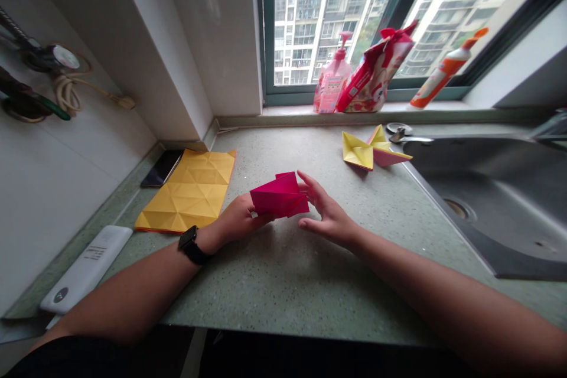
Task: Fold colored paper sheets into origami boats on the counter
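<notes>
A folded magenta paper piece (279,196) is held just above the green speckled counter (283,283). My left hand (237,220), with a black watch on its wrist, grips the paper's left edge, fingers closed on it. My right hand (323,212) touches the paper's right edge with its fingers stretched out and apart. A creased yellow paper sheet (190,192) lies flat to the left. A folded yellow and pink paper figure (372,150) sits further back on the right.
A steel sink (496,201) fills the right side. On the window sill stand a pink pump bottle (332,77), a red pouch (376,74) and an orange bottle (443,71). A dark phone (162,168) and a white power bank (86,269) lie by the left wall.
</notes>
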`<control>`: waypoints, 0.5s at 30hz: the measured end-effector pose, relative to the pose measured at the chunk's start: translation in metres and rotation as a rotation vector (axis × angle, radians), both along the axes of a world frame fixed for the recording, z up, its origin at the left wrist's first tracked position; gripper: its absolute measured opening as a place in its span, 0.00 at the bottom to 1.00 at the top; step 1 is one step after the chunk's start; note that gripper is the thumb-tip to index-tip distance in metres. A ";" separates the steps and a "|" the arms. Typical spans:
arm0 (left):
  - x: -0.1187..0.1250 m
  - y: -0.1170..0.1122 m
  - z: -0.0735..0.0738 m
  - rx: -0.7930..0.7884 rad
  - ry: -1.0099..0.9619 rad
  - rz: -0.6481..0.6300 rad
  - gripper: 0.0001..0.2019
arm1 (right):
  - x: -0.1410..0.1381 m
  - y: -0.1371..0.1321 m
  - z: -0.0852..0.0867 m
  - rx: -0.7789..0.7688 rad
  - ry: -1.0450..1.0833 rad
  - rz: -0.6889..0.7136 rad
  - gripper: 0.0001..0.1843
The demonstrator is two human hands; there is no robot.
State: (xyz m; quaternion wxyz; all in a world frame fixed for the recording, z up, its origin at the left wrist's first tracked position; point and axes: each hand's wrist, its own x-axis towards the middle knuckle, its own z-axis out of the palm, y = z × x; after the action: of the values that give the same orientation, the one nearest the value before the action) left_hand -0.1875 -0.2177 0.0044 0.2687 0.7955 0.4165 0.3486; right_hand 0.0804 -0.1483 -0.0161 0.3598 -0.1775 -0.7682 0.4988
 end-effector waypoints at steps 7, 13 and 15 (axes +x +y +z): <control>-0.004 -0.002 -0.006 0.138 0.292 0.002 0.11 | -0.001 0.001 0.009 0.027 0.062 -0.081 0.31; -0.006 -0.002 -0.006 0.137 0.323 -0.023 0.09 | 0.002 -0.002 0.017 0.074 0.064 -0.083 0.15; -0.005 -0.003 -0.003 0.123 0.325 -0.030 0.09 | 0.002 -0.003 0.021 0.110 0.061 -0.044 0.13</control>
State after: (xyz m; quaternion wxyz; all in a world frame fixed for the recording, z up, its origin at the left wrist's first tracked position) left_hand -0.1928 -0.2203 0.0011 0.1537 0.8624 0.4207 0.2361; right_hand 0.0822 -0.1517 0.0045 0.4033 -0.1592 -0.7789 0.4531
